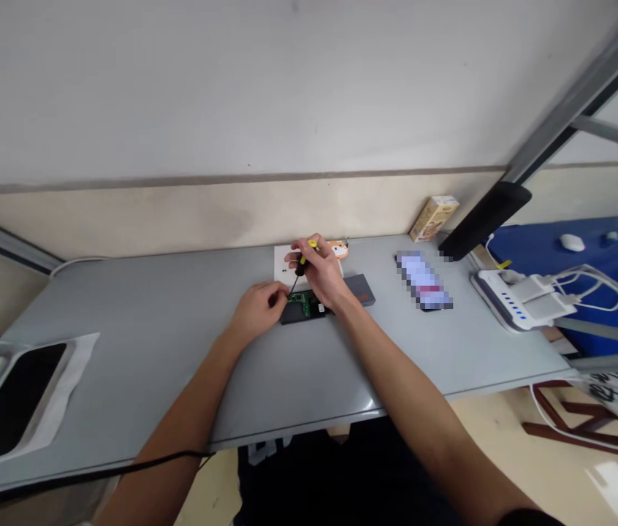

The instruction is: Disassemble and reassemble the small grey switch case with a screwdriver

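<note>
A small dark device case (294,313) with a green circuit board (302,302) inside lies on the grey table (150,343). My left hand (257,310) rests at the case's left end, fingers curled against it. My right hand (321,276) is closed round a small screwdriver (303,261) with a black and yellow handle, its tip pointing down at the board. A grey cover piece (362,288) lies just right of my right wrist. Behind the hands sit a white sheet (283,264) and a small orange and white object (339,250).
A phone (424,282) lies to the right. Further right are a white power strip (511,299) with plugs and white cables, a small cardboard box (434,218) by the wall, and a black lamp arm (484,219). A dark tablet on white wrapping (18,398) sits at the left edge.
</note>
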A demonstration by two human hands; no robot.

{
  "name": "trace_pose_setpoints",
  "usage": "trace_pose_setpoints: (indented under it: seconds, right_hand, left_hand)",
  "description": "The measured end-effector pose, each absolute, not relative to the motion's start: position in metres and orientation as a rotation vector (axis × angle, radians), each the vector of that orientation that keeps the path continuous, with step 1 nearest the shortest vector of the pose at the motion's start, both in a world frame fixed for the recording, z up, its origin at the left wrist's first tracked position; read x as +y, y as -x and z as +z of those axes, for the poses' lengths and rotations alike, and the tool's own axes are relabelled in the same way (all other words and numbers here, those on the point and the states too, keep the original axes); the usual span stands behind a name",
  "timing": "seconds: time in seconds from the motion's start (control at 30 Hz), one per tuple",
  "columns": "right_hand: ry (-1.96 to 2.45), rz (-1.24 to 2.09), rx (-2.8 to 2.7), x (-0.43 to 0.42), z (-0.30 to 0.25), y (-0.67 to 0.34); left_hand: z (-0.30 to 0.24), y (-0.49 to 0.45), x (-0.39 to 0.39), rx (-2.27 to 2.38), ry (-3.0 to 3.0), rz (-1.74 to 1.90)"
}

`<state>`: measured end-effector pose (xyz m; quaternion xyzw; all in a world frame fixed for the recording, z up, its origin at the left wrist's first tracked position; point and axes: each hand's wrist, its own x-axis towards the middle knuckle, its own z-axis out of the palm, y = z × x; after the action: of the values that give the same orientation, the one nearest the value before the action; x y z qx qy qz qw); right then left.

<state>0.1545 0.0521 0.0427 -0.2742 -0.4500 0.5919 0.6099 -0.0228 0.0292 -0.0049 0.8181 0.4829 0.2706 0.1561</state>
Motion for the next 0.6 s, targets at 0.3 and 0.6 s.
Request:
trace_pose_setpoints:
  seconds: [0.3,0.6]
  right_hand:
    - [0.692,1.278,-1.031,0.0559,0.0396,-0.1553]
    - [0.654,1.337,-0.967,0.0534,0.0403,-0.1562]
  left_hand:
    - [-0.0032,0.0222,0.0277,1.403,-2.334,0.743]
    - [-0.0035,0.0232,0.0278,1.371,-2.322,0.74]
